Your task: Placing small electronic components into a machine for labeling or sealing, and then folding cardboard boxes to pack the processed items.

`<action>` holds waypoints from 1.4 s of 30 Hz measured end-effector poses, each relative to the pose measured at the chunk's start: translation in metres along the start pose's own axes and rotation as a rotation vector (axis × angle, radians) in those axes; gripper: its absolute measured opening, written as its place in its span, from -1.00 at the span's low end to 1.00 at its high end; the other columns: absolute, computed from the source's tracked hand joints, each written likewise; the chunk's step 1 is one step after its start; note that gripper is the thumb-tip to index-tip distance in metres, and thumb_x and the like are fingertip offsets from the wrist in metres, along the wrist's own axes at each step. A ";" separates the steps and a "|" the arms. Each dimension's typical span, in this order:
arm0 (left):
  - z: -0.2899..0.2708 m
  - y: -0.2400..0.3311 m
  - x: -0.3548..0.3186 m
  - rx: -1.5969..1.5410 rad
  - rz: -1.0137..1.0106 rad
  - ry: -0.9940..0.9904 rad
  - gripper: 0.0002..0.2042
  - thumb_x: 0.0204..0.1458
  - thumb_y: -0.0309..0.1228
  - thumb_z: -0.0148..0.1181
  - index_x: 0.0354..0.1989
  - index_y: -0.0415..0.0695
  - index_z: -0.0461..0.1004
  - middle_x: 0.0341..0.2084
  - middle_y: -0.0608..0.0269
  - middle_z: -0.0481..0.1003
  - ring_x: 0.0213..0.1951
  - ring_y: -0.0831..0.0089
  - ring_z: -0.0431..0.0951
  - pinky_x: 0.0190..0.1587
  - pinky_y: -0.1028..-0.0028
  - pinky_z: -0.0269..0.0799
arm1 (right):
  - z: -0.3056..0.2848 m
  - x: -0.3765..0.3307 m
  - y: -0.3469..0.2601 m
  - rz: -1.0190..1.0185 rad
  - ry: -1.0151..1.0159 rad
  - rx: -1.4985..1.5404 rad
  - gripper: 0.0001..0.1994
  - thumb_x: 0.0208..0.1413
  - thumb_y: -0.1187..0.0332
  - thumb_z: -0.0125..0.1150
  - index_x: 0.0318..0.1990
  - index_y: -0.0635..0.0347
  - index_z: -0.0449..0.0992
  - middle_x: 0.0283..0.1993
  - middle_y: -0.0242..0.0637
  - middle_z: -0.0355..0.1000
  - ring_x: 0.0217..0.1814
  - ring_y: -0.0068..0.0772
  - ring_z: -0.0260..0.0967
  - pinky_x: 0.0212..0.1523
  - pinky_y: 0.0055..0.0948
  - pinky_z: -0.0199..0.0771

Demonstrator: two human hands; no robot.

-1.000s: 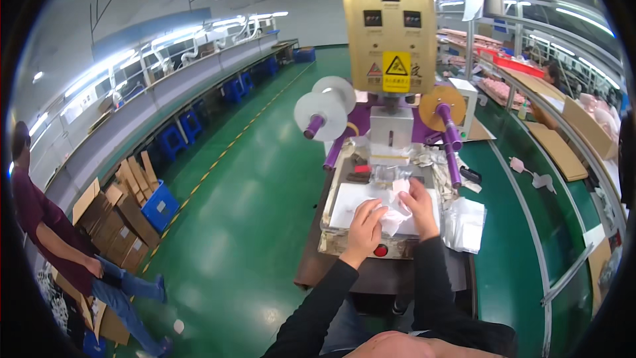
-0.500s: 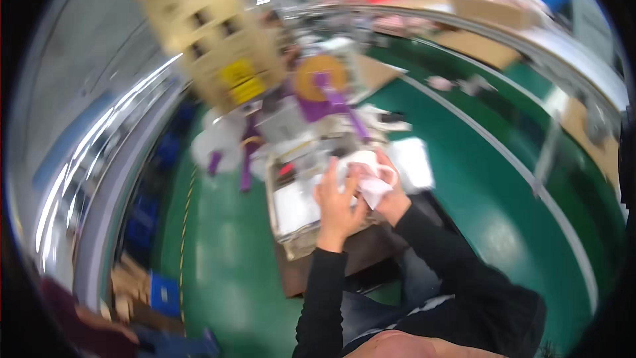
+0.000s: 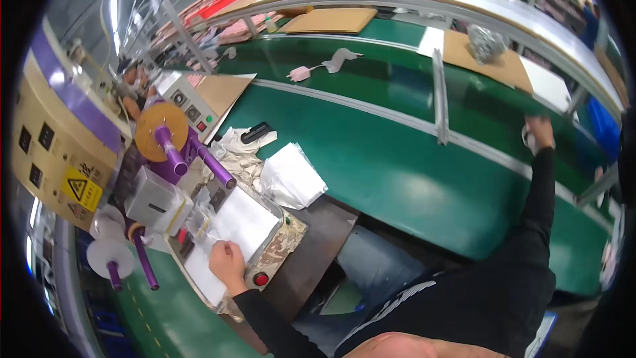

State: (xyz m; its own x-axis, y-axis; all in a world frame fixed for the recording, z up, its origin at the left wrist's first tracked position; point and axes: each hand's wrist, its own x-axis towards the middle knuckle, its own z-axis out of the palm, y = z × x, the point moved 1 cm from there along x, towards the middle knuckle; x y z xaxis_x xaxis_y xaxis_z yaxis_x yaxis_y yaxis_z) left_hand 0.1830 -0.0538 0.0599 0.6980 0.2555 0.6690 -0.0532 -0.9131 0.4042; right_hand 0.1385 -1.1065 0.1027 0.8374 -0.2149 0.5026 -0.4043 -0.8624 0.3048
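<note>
My left hand (image 3: 227,260) lower left, loosely curled, resting on white sheet (image 3: 242,222) on machine tray (image 3: 286,244), my right hand (image 3: 540,134) far right, gripping something white on green belt (image 3: 397,159).

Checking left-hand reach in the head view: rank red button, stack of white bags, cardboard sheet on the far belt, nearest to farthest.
From the left hand:
1. Red button, just beside it on the machine's front edge.
2. Stack of white bags, on the table edge towards the belt.
3. Cardboard sheet, far across the belt.
</note>
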 end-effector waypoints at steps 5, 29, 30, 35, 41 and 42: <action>-0.046 0.013 -0.001 0.230 -0.017 -0.018 -0.86 0.00 -0.44 0.27 -0.47 -0.10 0.39 -0.53 0.15 0.45 -0.46 0.05 0.51 -0.39 0.14 0.40 | -0.074 0.084 -0.131 0.481 -0.685 0.043 -0.34 0.06 0.04 0.42 0.25 0.26 0.49 0.23 0.10 0.54 0.30 0.03 0.51 0.25 -0.05 0.54; -0.032 0.012 -0.001 0.223 -0.255 -0.102 -0.90 -0.11 -0.56 0.18 -0.56 -0.18 0.36 -0.68 0.17 0.30 -0.64 0.26 0.33 -0.54 0.35 0.23 | -0.020 0.349 -0.841 -0.500 -0.007 0.775 -0.35 0.07 0.01 0.24 0.36 -0.11 0.41 0.15 0.04 0.47 0.20 0.29 0.40 0.20 0.18 0.47; -0.034 0.010 -0.003 0.220 -0.267 -0.128 -0.89 -0.11 -0.56 0.18 -0.56 -0.17 0.36 -0.68 0.17 0.31 -0.64 0.25 0.33 -0.54 0.34 0.23 | -0.016 0.353 -0.841 -0.492 0.015 0.820 -0.38 0.03 -0.01 0.32 0.26 0.00 0.45 0.11 0.11 0.50 0.17 0.31 0.44 0.17 0.18 0.50; -0.028 0.013 0.015 0.210 -0.171 -0.111 -0.84 -0.09 -0.53 0.25 -0.56 -0.14 0.35 -0.66 0.17 0.35 -0.63 0.15 0.37 -0.54 0.27 0.26 | -0.031 0.383 -0.822 -0.274 0.017 1.283 -0.31 -0.09 0.16 0.52 0.06 0.49 0.33 -0.17 0.12 0.56 -0.11 0.09 0.61 -0.10 -0.13 0.61; -0.037 0.022 0.018 0.266 -0.068 -0.007 -0.83 -0.04 -0.43 0.32 -0.52 -0.10 0.40 -0.62 0.19 0.41 -0.56 0.10 0.47 -0.50 0.17 0.38 | -0.223 0.318 -0.784 -0.210 -0.082 1.982 -0.13 -0.09 0.16 0.65 0.26 0.30 0.19 -0.06 -0.14 0.47 -0.39 -0.48 0.44 -0.57 -0.49 0.41; -0.043 0.022 0.012 0.291 -0.054 -0.007 -0.83 -0.04 -0.42 0.32 -0.52 -0.10 0.41 -0.61 0.19 0.41 -0.55 0.11 0.48 -0.49 0.17 0.39 | -0.258 0.296 -0.777 -0.252 -0.025 1.931 -0.17 -0.10 0.19 0.65 0.27 0.30 0.27 0.00 -0.12 0.50 -0.25 -0.43 0.52 -0.38 -0.48 0.54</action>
State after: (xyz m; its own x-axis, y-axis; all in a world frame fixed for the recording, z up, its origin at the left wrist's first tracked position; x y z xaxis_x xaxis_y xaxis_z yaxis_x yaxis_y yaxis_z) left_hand 0.1597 -0.0569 0.1035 0.6991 0.3046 0.6469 0.1902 -0.9513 0.2424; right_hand 0.6056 -0.3820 0.2230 0.8135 -0.0160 0.5813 0.5749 -0.1283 -0.8081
